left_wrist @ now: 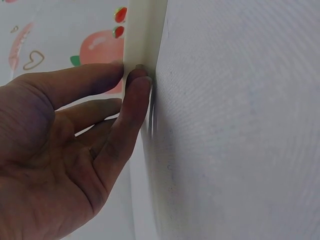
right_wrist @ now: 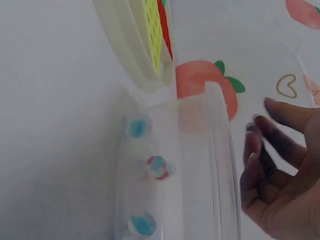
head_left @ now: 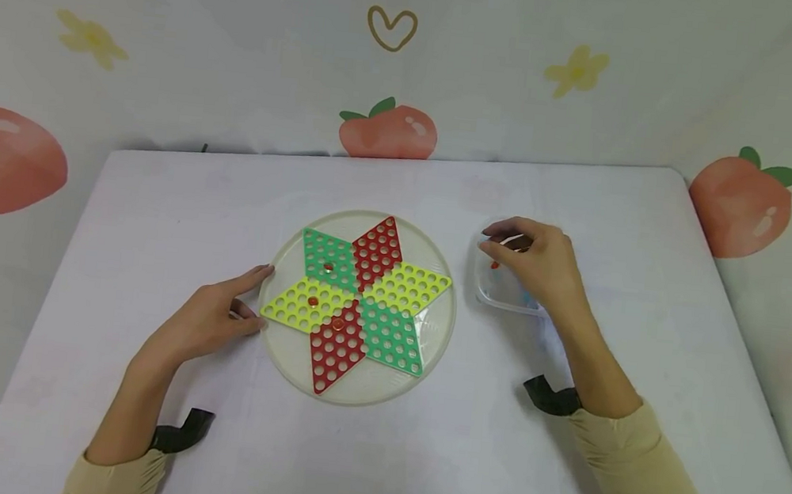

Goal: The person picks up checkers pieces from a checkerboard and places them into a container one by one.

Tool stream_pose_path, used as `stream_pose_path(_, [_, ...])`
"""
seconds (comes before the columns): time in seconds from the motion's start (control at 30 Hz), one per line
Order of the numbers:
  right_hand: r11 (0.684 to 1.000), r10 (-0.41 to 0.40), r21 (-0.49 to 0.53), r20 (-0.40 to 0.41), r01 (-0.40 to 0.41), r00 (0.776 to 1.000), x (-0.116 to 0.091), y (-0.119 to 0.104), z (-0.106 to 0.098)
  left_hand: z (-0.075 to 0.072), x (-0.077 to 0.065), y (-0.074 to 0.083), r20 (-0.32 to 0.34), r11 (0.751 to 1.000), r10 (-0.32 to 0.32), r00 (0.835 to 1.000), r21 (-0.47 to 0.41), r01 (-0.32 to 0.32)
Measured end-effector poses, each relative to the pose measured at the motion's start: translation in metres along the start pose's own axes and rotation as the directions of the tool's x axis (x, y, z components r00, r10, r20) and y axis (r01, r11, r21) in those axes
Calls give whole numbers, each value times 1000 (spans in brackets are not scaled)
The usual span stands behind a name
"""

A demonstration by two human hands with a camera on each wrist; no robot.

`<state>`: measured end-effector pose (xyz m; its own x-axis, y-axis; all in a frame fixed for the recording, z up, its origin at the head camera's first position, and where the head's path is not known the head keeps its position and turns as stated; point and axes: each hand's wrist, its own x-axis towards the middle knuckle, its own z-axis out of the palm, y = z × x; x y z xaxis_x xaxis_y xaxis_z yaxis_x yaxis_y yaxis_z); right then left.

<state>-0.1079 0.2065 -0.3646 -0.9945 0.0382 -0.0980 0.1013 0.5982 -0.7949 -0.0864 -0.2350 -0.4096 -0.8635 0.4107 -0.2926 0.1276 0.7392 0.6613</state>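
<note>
A round, pale game board (head_left: 431,346) carries a six-pointed star of red, yellow and green sections full of round holes. Three reddish marbles sit on its left side, one of them the marble (head_left: 313,302) on a yellow section. My left hand (head_left: 206,320) touches the board's left rim, thumb and index fingertips apart along it; up close in the left wrist view, fingertips lie against the rim. Over a clear plastic box (head_left: 505,305), my right hand (head_left: 541,265) hovers with bent fingers. In the right wrist view its thumb stands apart from the fingers, nothing between them.
Inside the box lie several marbles, such as a blue-and-clear marble (right_wrist: 142,224) and a red, white and blue marble (right_wrist: 158,168). A white cloth (head_left: 178,202) covers the table. Behind stands a pale backdrop (head_left: 484,73) printed with peaches. Black straps (head_left: 181,431) are on both wrists.
</note>
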Motion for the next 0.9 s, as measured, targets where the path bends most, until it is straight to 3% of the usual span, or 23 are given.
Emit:
stream_pose_path(0.3, [979, -131, 147, -70, 140, 989, -10, -4, 20, -1, 1, 1, 6, 1000, -6, 1000, -8, 6])
stream_pose_path(0.5, [960, -215, 181, -26, 216, 976, -15, -8, 39, -1, 0, 1, 9, 1000, -6, 1000, -9, 6])
stream_pose_path(0.9, [924, -296, 272, 67, 268, 953, -19, -18, 71, -1, 0, 1, 4, 1000, -11, 1000, -8, 11])
